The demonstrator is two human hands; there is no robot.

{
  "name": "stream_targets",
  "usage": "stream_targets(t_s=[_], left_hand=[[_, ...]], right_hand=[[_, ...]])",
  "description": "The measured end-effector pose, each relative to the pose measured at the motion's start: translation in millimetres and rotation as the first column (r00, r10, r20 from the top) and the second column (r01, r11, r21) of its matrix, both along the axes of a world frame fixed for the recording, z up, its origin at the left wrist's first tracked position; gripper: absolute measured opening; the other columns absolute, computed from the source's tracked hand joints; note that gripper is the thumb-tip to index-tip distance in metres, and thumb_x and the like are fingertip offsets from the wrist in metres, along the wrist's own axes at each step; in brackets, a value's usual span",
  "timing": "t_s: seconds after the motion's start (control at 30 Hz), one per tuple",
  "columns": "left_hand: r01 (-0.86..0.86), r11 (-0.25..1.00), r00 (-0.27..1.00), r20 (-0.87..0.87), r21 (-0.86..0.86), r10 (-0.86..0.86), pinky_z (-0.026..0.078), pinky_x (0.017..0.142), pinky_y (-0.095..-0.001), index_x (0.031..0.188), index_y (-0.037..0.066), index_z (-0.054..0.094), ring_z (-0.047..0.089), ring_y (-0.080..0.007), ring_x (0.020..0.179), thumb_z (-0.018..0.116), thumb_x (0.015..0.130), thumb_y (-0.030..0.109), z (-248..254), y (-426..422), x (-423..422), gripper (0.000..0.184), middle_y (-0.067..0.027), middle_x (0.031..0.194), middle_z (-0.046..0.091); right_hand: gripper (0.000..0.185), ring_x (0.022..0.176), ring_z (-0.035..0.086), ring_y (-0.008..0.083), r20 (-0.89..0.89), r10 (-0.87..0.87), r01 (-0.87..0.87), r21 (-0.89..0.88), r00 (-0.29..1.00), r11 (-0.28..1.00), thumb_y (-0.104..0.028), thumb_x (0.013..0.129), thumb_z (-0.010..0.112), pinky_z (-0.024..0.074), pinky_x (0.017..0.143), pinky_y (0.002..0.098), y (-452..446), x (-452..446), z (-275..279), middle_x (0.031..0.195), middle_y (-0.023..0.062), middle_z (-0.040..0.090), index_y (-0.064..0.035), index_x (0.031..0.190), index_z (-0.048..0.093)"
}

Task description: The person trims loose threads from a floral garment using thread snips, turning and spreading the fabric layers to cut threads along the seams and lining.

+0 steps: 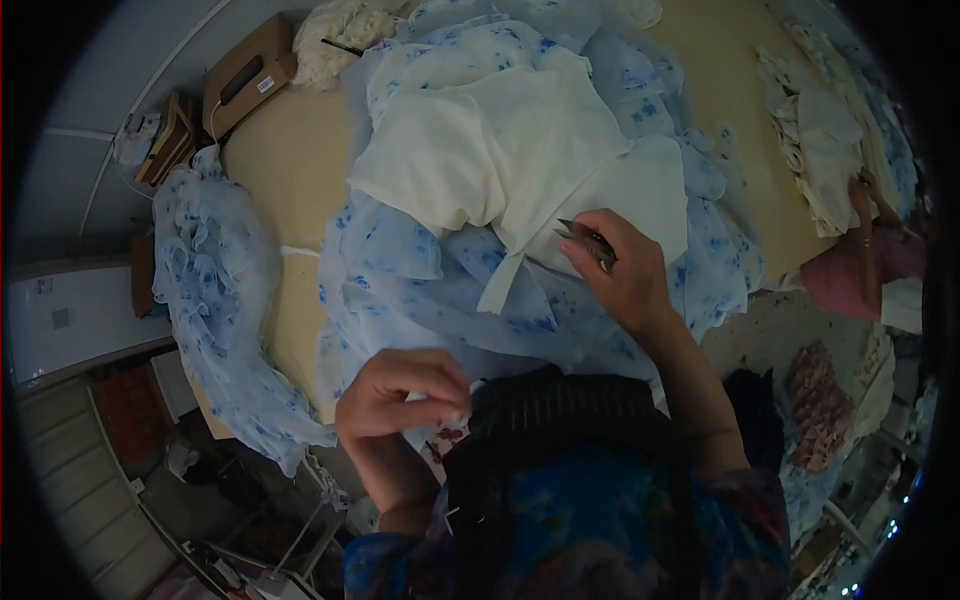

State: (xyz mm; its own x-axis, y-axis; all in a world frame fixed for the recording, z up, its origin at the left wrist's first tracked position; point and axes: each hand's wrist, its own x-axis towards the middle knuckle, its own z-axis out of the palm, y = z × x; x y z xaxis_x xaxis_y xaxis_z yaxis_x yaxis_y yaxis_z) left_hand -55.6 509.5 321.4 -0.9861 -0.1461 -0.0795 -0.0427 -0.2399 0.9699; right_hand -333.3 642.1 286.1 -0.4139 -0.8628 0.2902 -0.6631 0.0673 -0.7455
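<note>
My right hand (625, 265) is closed around a pair of dark thread snips (598, 248), their pointed blades facing left. The blades are over a white cloth piece (560, 150), which lies on sheer fabric with a blue floral print (470, 270). A narrow white strip (502, 283) hangs from the cloth just left of the snips. Close to my body, my left hand (400, 395) has its fingers curled and pressed together. Something small and whitish shows at its fingertips, too unclear to name. This hand is apart from the white cloth.
Ruffled blue-print fabric (215, 310) hangs over the left edge of the yellowish table (285, 180). A cardboard box (250, 75) and a cream fabric heap (340, 40) sit at the back left. At right, another person in pink (850, 270) handles cream cloth (825, 140).
</note>
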Motion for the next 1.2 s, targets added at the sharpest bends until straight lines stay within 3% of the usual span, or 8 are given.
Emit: stream_targets(t_s=[0.07,0.13,0.23,0.53,0.63,0.83,1.03,1.2], left_hand=[[0.116,0.987,0.973,0.187,0.110,-0.135,0.052,0.070,-0.0221,0.097,-0.002,0.073,0.064,-0.0127,0.078,0.076,0.078,-0.007,11,-4,22,0.020,-0.0070,0.085,0.065],[-0.407,0.880,0.854,0.240,-0.245,0.462,0.054,0.067,-0.0236,0.107,-0.001,0.072,0.065,-0.0125,0.080,0.077,0.077,-0.006,4,22,0,0.031,-0.0074,0.090,0.066],[-0.580,0.527,0.675,-0.004,-0.622,0.738,0.055,0.068,-0.0246,0.110,0.001,0.071,0.063,-0.0115,0.081,0.076,0.081,-0.003,-7,40,-65,0.030,-0.0075,0.104,0.065],[-0.777,0.622,0.620,0.053,-0.096,0.783,0.049,0.074,-0.0225,0.101,-0.003,0.072,0.062,-0.0078,0.081,0.067,0.096,0.009,-58,28,-105,0.014,-0.0030,0.087,0.070],[-0.779,0.616,0.615,0.049,-0.113,0.787,0.049,0.073,-0.0222,0.100,-0.003,0.072,0.062,-0.0076,0.080,0.068,0.096,0.010,-59,28,-105,0.014,-0.0028,0.087,0.071],[-0.792,0.600,0.597,0.059,-0.117,0.800,0.049,0.073,-0.0218,0.102,-0.003,0.072,0.062,-0.0077,0.078,0.070,0.095,0.010,-61,29,-111,0.015,-0.0034,0.086,0.071],[-0.816,0.578,0.570,0.142,-0.022,0.810,0.052,0.069,-0.0240,0.102,-0.003,0.072,0.065,-0.0094,0.078,0.070,0.094,0.011,-61,26,-111,0.016,-0.0051,0.087,0.072],[-0.778,0.614,0.627,0.138,0.130,0.766,0.052,0.068,-0.0244,0.104,-0.003,0.070,0.065,-0.0103,0.074,0.068,0.094,0.005,-52,24,-110,0.013,-0.0060,0.091,0.071]], right_hand=[[0.018,0.069,0.066,0.0230,0.090,0.024,-0.028,0.047,0.996,0.999,-0.012,0.086,0.073,0.0505,0.058,0.0328,3,3,1,0.083,0.0067,0.064,-0.0072,0.099,0.062],[0.019,0.071,0.067,0.0225,0.099,0.045,-0.054,0.087,0.994,0.995,-0.011,0.085,0.073,0.0510,0.059,0.0327,0,9,-1,0.082,0.0067,0.064,-0.0079,0.101,0.062],[0.026,0.072,0.067,0.0222,-0.030,0.063,-0.062,0.050,0.998,0.997,-0.008,0.084,0.073,0.0517,0.061,0.0328,-16,12,-12,0.082,0.0071,0.064,-0.0088,0.108,0.062],[0.015,0.072,0.067,0.0251,0.116,-0.137,0.153,-0.139,0.984,0.978,-0.005,0.085,0.071,0.0519,0.062,0.0343,-35,2,-19,0.084,0.0102,0.067,-0.0049,0.099,0.065],[0.019,0.074,0.067,0.0269,0.320,-0.119,0.072,0.156,0.940,0.985,-0.008,0.085,0.073,0.0521,0.063,0.0352,-12,11,2,0.087,0.0116,0.067,-0.0032,0.101,0.064],[0.019,0.062,0.060,0.0143,0.033,-0.042,0.044,-0.061,0.999,0.997,-0.012,0.088,0.074,0.0488,0.061,0.0283,-16,30,-27,0.077,0.0082,0.067,-0.0004,0.099,0.064],[0.013,0.058,0.053,0.0065,0.730,-0.090,0.003,0.120,0.678,0.993,-0.012,0.093,0.068,0.0420,0.053,0.0234,-7,21,-20,0.071,0.0034,0.065,-0.0004,0.094,0.063],[0.011,0.056,0.050,0.0040,0.787,-0.044,0.007,0.050,0.616,0.999,-0.012,0.095,0.065,0.0373,0.050,0.0203,-3,14,-13,0.073,0.0031,0.065,-0.0017,0.093,0.064]])
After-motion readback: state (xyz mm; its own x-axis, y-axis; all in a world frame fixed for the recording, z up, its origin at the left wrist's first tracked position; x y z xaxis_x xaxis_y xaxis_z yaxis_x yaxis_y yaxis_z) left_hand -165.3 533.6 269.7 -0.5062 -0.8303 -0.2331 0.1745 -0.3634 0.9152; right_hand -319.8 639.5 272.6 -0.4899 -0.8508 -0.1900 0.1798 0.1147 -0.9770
